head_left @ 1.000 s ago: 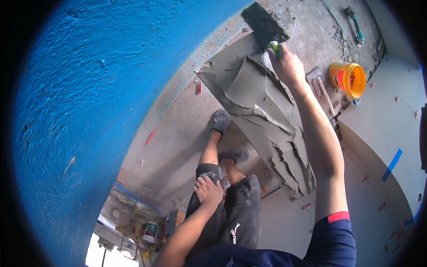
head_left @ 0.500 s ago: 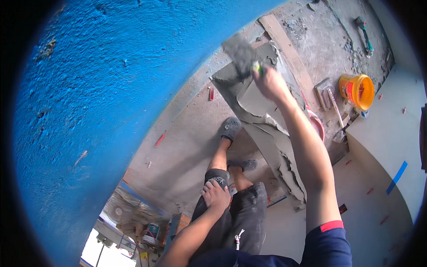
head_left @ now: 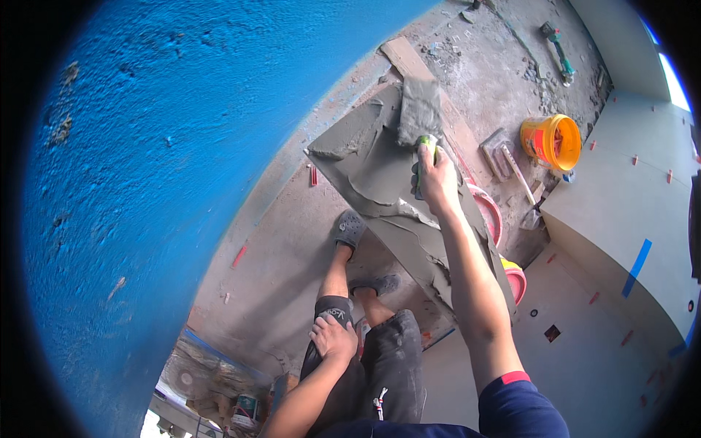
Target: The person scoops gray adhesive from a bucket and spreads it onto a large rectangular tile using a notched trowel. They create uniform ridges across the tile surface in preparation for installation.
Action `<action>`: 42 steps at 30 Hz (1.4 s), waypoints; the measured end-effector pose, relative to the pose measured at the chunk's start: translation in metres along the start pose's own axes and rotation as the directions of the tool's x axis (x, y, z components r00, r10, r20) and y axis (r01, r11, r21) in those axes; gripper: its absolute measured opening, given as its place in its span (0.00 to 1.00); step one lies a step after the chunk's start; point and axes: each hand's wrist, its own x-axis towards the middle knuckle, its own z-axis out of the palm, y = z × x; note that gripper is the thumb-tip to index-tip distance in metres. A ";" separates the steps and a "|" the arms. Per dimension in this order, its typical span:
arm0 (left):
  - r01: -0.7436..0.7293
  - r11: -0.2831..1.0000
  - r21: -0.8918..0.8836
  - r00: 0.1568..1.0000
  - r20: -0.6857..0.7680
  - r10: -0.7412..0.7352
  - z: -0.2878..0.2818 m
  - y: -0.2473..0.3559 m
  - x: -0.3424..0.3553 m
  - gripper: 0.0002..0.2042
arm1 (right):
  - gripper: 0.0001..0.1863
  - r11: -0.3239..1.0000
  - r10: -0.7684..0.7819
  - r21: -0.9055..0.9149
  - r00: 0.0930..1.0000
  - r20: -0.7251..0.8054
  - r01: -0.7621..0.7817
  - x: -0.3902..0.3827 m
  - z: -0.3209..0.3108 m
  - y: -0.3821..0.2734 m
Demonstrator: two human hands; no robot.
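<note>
My right hand [head_left: 439, 179] is wrapped round the yellow-green handle of a trowel [head_left: 420, 111], whose wide blade is coated in wet grey mortar. Beneath it lies a long slab [head_left: 400, 252], raised off the floor and spread with thick grey mortar [head_left: 376, 174] in ridges and smooth swaths. The blade is over the slab's far right edge; whether it touches the mortar I cannot tell. My left hand [head_left: 334, 338] rests on my knee, fingers spread and holding nothing. My right forearm hides part of the slab's near right side.
A rough blue wall [head_left: 146, 168] curves along the left. Right of the slab are red-rimmed buckets [head_left: 515, 283], a float [head_left: 498, 155], a yellow bucket [head_left: 544, 142] and a green power tool [head_left: 558, 55]. A board [head_left: 456, 135] lies behind. Red clips dot the floor and pale panels.
My right hand has turned the trowel from pointing far left to pointing straight away from me, and drawn it nearer. The view has shifted rightward. My left hand stays on the knee.
</note>
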 end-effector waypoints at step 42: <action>-0.328 0.928 0.180 0.798 -0.474 0.374 0.031 -0.038 0.021 0.32 | 0.25 0.964 0.216 0.166 0.975 -0.044 -0.206 -0.169 0.150 0.015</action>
